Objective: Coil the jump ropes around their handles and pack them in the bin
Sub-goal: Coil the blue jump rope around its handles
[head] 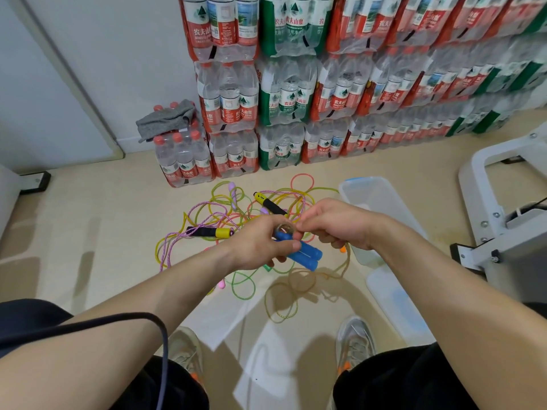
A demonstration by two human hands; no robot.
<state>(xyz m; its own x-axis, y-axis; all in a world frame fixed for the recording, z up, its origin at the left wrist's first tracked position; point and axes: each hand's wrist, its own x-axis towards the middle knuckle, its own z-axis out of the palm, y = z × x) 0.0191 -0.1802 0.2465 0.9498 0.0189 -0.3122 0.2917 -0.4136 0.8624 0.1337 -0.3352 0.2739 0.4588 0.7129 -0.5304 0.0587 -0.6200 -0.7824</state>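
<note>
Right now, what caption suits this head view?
Left hand grips two blue handles while right hand pinches translucent yellowish rope above tangled ropes.

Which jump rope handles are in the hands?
The pair of blue handles, gripped side by side in the left hand; the yellow-and-black handles and purple handles lie on the floor.

A pale beige floor [88, 232] meets a white wall [133, 54]. Along the foot of that wall, shrink-wrapped packs of water bottles [296, 93] are stacked several high. A single lower pack [183, 161] stands at their left end with a crumpled grey cloth [165, 118] lying on top. A white door panel [35, 99] fills the left side. A white metal frame [503, 202] stands at the floor's right edge.
</note>
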